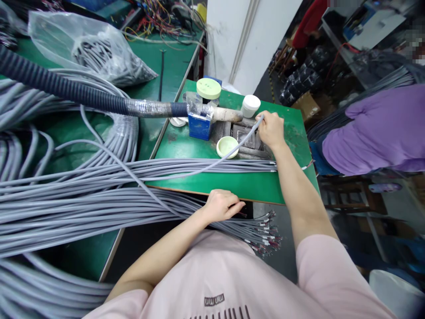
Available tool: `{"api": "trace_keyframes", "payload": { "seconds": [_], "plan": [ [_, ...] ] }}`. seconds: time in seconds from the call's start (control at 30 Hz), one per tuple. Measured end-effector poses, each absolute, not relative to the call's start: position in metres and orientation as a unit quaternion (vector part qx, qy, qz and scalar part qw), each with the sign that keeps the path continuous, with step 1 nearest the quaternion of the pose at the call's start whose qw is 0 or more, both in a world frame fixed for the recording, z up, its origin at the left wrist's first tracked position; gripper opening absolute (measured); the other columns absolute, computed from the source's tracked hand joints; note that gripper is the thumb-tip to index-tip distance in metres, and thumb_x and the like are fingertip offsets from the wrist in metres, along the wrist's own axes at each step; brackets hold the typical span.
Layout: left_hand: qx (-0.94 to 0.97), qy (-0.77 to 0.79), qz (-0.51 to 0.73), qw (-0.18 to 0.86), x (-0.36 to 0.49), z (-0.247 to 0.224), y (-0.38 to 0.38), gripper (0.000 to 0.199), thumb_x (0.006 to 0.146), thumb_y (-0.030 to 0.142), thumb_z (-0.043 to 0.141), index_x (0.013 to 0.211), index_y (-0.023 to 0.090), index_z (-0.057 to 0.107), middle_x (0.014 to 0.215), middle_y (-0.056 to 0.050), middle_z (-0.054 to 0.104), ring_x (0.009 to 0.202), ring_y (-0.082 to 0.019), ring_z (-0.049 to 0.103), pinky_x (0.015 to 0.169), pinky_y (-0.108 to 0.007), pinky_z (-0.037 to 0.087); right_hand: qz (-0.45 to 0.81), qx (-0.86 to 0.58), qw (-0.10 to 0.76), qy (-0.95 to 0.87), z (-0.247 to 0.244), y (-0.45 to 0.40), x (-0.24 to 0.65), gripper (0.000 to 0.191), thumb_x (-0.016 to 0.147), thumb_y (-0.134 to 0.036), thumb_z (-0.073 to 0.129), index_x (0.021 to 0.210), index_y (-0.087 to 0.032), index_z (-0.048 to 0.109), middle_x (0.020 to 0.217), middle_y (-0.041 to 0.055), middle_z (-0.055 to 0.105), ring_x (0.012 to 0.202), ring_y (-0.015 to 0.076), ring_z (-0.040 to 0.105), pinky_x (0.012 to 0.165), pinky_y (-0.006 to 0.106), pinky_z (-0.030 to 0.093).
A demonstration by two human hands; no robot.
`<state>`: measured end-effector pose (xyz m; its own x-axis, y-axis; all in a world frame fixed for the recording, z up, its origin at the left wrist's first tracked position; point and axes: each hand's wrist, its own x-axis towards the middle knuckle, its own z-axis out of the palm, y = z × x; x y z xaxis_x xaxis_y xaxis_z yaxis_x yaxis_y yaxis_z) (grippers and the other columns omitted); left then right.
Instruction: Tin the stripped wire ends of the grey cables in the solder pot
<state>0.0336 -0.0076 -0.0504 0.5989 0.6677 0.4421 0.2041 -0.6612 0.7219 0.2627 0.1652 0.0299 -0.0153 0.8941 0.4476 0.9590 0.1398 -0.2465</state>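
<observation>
My right hand [270, 128] is closed in a pinch on a grey cable [244, 141] near its end. The cable rises from a bundle of grey cables [199, 166] lying across the green table. Under that hand is a dark, grimy metal block [244, 135], with the nozzle of a hose [229, 115] just left of it. My left hand [222, 205] is loosely closed at the table's front edge, above a lower bundle of cables [159, 206]. Whatever its curled fingers hold, if anything, is hidden. Below it, stripped cable ends [265, 235] show thin coloured wires.
A shallow pale green dish [227, 147], a white jar [250, 105] and a jar with a green lid [208, 90] stand around the block. A blue box [199, 126] props the hose. Coiled cables [122, 128] lie left. Someone in purple [381, 128] is at right.
</observation>
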Motion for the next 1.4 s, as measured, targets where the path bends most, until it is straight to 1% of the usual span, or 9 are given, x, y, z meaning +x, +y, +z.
{"api": "trace_keyframes", "payload": {
  "seconds": [0.07, 0.17, 0.27, 0.4, 0.53, 0.7, 0.93, 1.13, 1.4],
  "plan": [
    [0.79, 0.258, 0.312, 0.461, 0.022, -0.029, -0.009, 0.036, 0.088, 0.041, 0.053, 0.067, 0.015, 0.066, 0.052, 0.0, 0.058, 0.049, -0.009, 0.049, 0.05, -0.022, 0.034, -0.062, -0.628, 0.285, -0.722, 0.049, 0.141, 0.256, 0.038, 0.095, -0.048, 0.033, 0.095, -0.025, 0.064, 0.093, 0.0096, 0.068, 0.099, 0.031, 0.057, 0.091, 0.054, 0.039],
    [0.676, 0.094, 0.184, 0.707, -0.002, 0.01, -0.012, 0.04, 0.081, 0.05, 0.062, 0.092, 0.014, 0.072, 0.061, -0.003, 0.063, 0.052, -0.011, 0.054, 0.052, -0.022, 0.042, -0.075, -0.569, 0.324, -0.752, 0.076, 0.088, 0.241, 0.032, 0.094, -0.046, 0.039, 0.099, -0.029, 0.065, 0.098, 0.0048, 0.069, 0.099, 0.0271, 0.059, 0.095, 0.051, 0.04],
    [0.582, 0.083, 0.196, 0.785, -0.015, 0.031, -0.011, 0.042, 0.081, 0.051, 0.063, 0.093, 0.012, 0.073, 0.064, -0.007, 0.066, 0.055, -0.013, 0.057, 0.054, -0.024, 0.046, -0.052, -0.475, 0.339, -0.811, 0.088, 0.027, 0.225, 0.023, 0.092, -0.04, 0.046, 0.106, -0.038, 0.064, 0.11, 0.0004, 0.07, 0.104, 0.0255, 0.061, 0.098, 0.053, 0.041],
    [0.506, 0.212, 0.317, 0.774, -0.001, 0.02, -0.006, 0.047, 0.081, 0.057, 0.06, 0.086, 0.011, 0.072, 0.059, -0.003, 0.062, 0.045, -0.006, 0.045, 0.045, -0.019, 0.037, -0.047, -0.39, 0.311, -0.866, 0.074, -0.036, 0.208, 0.03, 0.087, -0.032, 0.054, 0.11, -0.051, 0.062, 0.117, -0.0063, 0.069, 0.104, 0.0245, 0.063, 0.098, 0.056, 0.043],
    [0.433, 0.241, 0.358, 0.791, 0.016, 0.006, -0.008, 0.057, 0.074, 0.065, 0.061, 0.079, 0.009, 0.071, 0.054, -0.002, 0.058, 0.046, -0.006, 0.046, 0.042, -0.019, 0.033, -0.075, -0.349, 0.288, -0.889, 0.049, -0.07, 0.197, 0.037, 0.085, -0.022, 0.057, 0.108, -0.05, 0.063, 0.118, -0.0079, 0.068, 0.104, 0.0203, 0.063, 0.099, 0.051, 0.047],
    [0.439, 0.27, 0.378, 0.769, 0.017, 0.004, -0.02, 0.051, 0.074, 0.06, 0.066, 0.077, 0.009, 0.072, 0.053, -0.002, 0.058, 0.045, -0.005, 0.043, 0.043, -0.019, 0.03, -0.079, -0.372, 0.258, -0.888, 0.029, -0.089, 0.194, 0.04, 0.083, -0.018, 0.059, 0.106, -0.051, 0.064, 0.118, -0.0099, 0.068, 0.106, 0.0193, 0.063, 0.099, 0.049, 0.048],
    [0.452, 0.282, 0.376, 0.758, 0.016, 0.006, -0.026, 0.05, 0.072, 0.059, 0.068, 0.076, 0.01, 0.073, 0.053, -0.001, 0.057, 0.048, -0.006, 0.047, 0.046, -0.019, 0.035, -0.088, -0.364, 0.311, -0.873, 0.022, -0.095, 0.191, 0.033, 0.083, -0.016, 0.055, 0.1, -0.041, 0.069, 0.112, -0.0042, 0.071, 0.107, 0.0199, 0.061, 0.097, 0.045, 0.05],
    [0.444, 0.294, 0.371, 0.761, 0.016, 0.006, -0.029, 0.049, 0.071, 0.058, 0.069, 0.078, 0.01, 0.074, 0.053, -0.001, 0.056, 0.049, -0.006, 0.047, 0.048, -0.018, 0.036, -0.06, -0.344, 0.359, -0.865, 0.014, -0.095, 0.187, 0.028, 0.085, -0.012, 0.052, 0.102, -0.028, 0.069, 0.113, 0.0033, 0.069, 0.113, 0.0197, 0.056, 0.102, 0.045, 0.044],
    [0.429, 0.298, 0.368, 0.769, 0.016, 0.003, -0.03, 0.049, 0.07, 0.057, 0.07, 0.082, 0.01, 0.075, 0.054, -0.001, 0.058, 0.049, -0.006, 0.047, 0.048, -0.018, 0.036, -0.042, -0.347, 0.351, -0.869, 0.01, -0.098, 0.187, 0.031, 0.087, -0.011, 0.049, 0.106, -0.027, 0.067, 0.118, 0.0042, 0.065, 0.116, 0.0203, 0.053, 0.104, 0.046, 0.041]
  ]
}}
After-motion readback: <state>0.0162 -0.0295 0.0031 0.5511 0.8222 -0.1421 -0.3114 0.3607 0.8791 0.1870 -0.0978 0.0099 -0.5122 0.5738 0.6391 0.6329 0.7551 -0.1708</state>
